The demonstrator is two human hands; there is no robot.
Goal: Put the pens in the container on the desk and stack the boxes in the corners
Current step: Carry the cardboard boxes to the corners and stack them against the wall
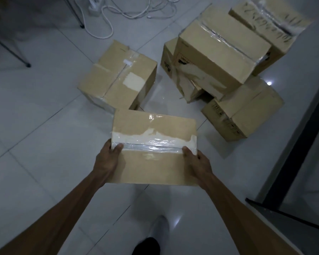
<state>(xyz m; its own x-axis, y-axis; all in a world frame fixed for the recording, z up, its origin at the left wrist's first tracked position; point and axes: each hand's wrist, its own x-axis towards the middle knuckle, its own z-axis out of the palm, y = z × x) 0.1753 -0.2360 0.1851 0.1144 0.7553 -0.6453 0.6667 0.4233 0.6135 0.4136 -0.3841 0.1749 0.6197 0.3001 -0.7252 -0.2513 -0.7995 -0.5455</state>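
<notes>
Head view: a foot [147, 243] stands on glossy white floor tiles [44, 135]. Above it the left hand [107, 159] and right hand [197, 161] clamp the ends of a taped box [153, 129], held clear of the floor. Beyond, one box [118, 78] sits alone; a pile of boxes [225, 57] rises beside the wall [317, 45]. Farthest, white cables [133, 8] and thin table legs [11, 50].

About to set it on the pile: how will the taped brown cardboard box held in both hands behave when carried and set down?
The taped brown cardboard box probably stays stiff: its faces look flat between the left hand and right hand. The glossy clear tape under the thumbs may be slippery. Flat-sided, it should not roll, though the stacked cardboard boxes lie crooked, so it could tip there.
</notes>
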